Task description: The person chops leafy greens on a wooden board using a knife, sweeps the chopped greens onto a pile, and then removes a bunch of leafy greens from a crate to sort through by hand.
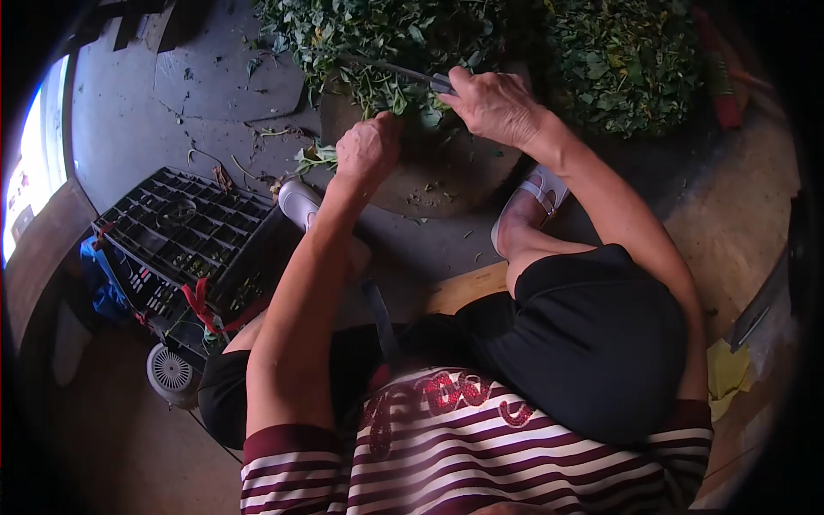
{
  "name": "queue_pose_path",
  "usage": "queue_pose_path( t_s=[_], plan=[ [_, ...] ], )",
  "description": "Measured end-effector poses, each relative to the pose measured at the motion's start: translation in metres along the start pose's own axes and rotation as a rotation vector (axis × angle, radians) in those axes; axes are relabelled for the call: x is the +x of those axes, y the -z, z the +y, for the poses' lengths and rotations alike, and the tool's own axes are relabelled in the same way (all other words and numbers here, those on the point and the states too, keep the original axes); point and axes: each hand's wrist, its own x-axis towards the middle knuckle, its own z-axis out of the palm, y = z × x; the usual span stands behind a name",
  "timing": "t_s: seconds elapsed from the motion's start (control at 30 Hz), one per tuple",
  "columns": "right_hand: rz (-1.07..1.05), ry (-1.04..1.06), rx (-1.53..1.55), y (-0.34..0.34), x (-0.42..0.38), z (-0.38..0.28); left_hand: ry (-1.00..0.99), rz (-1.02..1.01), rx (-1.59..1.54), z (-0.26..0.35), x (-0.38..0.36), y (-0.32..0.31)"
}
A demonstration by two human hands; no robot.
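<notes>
My right hand (500, 107) is wrapped around the handle of a knife (399, 70), whose blade points to the upper left across the leaves. Below and left of the blade, my left hand (369, 150) is closed on a bunch of leafy greens (318, 158); some stems stick out on its left side, and the fingertips are partly hidden. Beneath both hands lies a round chopping board (429, 187) with small green scraps on it. A large heap of chopped leaves (386, 30) rises just beyond the board.
A second leaf pile (635, 64) stands at the upper right, beside a red-edged object (728, 107). At left is a black plastic crate (184, 219) with red ties, near a round grey vented device (170, 371). My shoes (299, 202) flank the board.
</notes>
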Motion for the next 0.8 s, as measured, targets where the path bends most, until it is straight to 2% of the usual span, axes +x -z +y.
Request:
queue_pose_path(
  t_s=[0.1,0.2,0.3,0.37,0.4,0.47,0.67,0.7,0.77,0.8],
  plan=[
    [-0.019,-0.070,0.027,0.022,0.005,-0.006,-0.161,-0.117,0.208,0.000,-0.001,0.038],
    [0.139,-0.059,0.071,0.042,0.004,-0.006,-0.381,0.002,0.262,-0.011,-0.006,0.067],
    [0.329,0.056,0.167,0.060,0.003,0.001,-0.340,-0.121,0.366,0.016,-0.030,0.121],
    [0.334,0.047,0.174,0.081,0.000,-0.001,-0.374,-0.091,0.302,0.020,-0.047,0.143],
    [0.482,0.220,0.166,0.093,0.000,-0.009,-0.333,-0.092,0.322,0.024,-0.057,0.154],
    [0.635,0.392,0.159,0.099,-0.004,-0.013,-0.320,-0.086,0.294,0.041,-0.084,0.180],
    [0.575,0.378,0.191,0.088,-0.023,-0.008,-0.231,0.204,0.124,0.056,-0.159,0.228],
    [0.485,0.292,0.165,0.087,-0.031,-0.012,-0.195,0.218,0.114,0.057,-0.165,0.231],
    [0.420,0.282,0.126,0.077,-0.039,-0.010,-0.123,0.245,0.094,0.064,-0.175,0.237],
    [0.361,0.277,0.092,0.071,-0.042,-0.009,-0.086,0.282,-0.033,0.040,-0.177,0.231]
  ],
)
